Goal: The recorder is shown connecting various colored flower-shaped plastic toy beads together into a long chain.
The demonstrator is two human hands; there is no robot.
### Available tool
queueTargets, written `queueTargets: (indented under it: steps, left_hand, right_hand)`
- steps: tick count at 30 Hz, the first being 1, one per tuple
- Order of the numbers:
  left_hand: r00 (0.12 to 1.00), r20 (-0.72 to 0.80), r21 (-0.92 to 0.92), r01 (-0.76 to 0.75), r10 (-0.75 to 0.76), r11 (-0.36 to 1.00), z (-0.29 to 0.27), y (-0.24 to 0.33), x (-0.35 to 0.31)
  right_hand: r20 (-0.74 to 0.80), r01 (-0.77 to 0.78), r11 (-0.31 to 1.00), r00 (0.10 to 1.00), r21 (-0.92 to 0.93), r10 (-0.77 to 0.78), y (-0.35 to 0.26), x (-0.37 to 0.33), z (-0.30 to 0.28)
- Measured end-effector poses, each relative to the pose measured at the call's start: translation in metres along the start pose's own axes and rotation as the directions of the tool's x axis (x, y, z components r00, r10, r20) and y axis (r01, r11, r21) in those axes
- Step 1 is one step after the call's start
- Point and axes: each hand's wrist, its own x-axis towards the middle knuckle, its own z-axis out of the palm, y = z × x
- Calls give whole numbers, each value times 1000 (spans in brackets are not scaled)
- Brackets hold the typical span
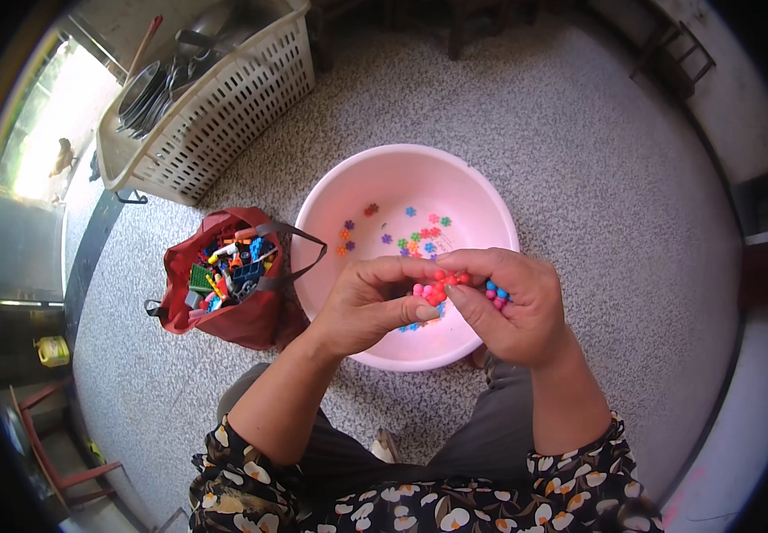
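Above the pink basin [339, 191], my left hand [362, 306] and my right hand [521, 306] meet, pinching joined red flower-shaped plastic pieces [444, 286] between thumbs and fingers. Pink knobs [422, 290] show at the left end of these pieces, by my left fingertips. Blue and pink pieces [497, 294] stick out beside the fingers of my right hand; whether they join the red ones is hidden. In the basin lie several loose flower-shaped pieces [430, 233] in red, green, blue, orange and purple. My hands cover part of its near side.
Left of the basin stands a dark red bag [259, 327] full of mixed toy bricks [231, 266], one strap reaching over the basin's rim. A white slatted basket [246, 102] with pans is at the far left. A wooden chair [55, 444] is at lower left, a yellow bottle [51, 352] behind it.
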Motion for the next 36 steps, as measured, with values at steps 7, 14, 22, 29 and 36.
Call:
queueTargets:
  steps: [7, 14, 22, 29, 36]
  left_hand:
    - [999, -36, 70, -11, 14, 997, -2, 2, -1]
    - [999, -48, 47, -11, 14, 999, -3, 4, -3]
    - [998, -51, -13, -47, 46, 999, -3, 4, -7]
    - [996, -20, 6, -83, 83, 997, -5, 10, -7]
    - [994, -48, -40, -103, 101, 994, -5, 18, -4]
  right_hand:
    - [48, 104, 989, 994, -104, -100, -1, 1, -2]
    - [39, 146, 982, 989, -119, -142, 4, 2, 0]
    - [46, 163, 982, 986, -94, -159, 4, 3, 4]
    - [59, 131, 990, 990, -58, -127, 1, 4, 9]
    - [144, -357, 379, 862, 854, 487, 27, 1, 1]
